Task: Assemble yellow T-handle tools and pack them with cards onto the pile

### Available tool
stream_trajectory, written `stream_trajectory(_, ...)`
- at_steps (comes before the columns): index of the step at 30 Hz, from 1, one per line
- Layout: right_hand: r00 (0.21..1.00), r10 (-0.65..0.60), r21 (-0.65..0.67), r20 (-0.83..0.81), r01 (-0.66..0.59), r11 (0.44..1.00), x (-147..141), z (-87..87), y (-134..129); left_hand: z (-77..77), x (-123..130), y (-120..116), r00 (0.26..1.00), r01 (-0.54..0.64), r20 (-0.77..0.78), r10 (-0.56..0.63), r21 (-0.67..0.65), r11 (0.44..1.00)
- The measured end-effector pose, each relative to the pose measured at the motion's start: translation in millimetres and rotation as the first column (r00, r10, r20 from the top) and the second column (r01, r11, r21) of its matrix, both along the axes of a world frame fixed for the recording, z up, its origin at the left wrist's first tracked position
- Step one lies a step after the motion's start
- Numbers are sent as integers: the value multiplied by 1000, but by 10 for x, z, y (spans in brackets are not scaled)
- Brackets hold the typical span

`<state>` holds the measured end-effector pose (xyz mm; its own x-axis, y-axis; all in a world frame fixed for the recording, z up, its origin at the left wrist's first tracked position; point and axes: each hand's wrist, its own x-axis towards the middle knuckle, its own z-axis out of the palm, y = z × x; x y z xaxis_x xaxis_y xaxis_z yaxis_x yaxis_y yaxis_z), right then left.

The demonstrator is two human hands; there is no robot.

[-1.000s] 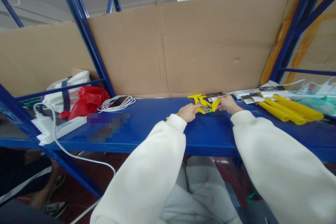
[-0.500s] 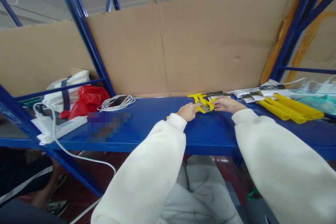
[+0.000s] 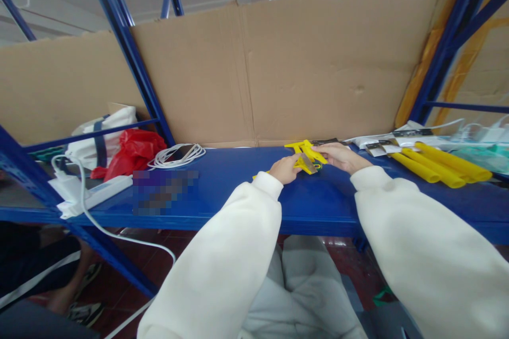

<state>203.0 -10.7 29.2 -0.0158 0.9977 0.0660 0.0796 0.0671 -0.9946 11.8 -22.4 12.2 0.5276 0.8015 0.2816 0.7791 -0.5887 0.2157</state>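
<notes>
My left hand (image 3: pixel 284 170) is closed on a yellow tool with a grey metal blade (image 3: pixel 307 163), low over the blue shelf (image 3: pixel 238 190). To its right, my right hand (image 3: pixel 338 157) pinches a yellow plastic piece (image 3: pixel 314 152) just above the blade. Whether the two yellow parts are joined cannot be made out. Another yellow T-shaped end (image 3: pixel 293 145) shows behind my left hand. A small green and yellow item lies close by the blade, too small to name.
Yellow tubes (image 3: pixel 433 164) with card tags lie at the right. At the left are a coiled white cable (image 3: pixel 178 155), a red bag (image 3: pixel 137 149) and a white power strip (image 3: pixel 99 194). Cardboard (image 3: pixel 302 69) stands behind. A person's leg (image 3: pixel 63 286) shows lower left.
My right hand has moved slightly up and left, and the yellow piece at its fingertips has risen and tilted over the blade. My left hand has stayed nearly in place.
</notes>
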Motion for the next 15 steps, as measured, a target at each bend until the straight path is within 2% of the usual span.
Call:
stream_trajectory(8,948,-144,168,283,99,981,-91,-98,11,-7,10,-2,1000,-11,21,11,-18,1000)
stream_trajectory(15,938,-161,169,307,113,979,-154,-59,-79,6,10,-13,999,-26,33,27,-34,999)
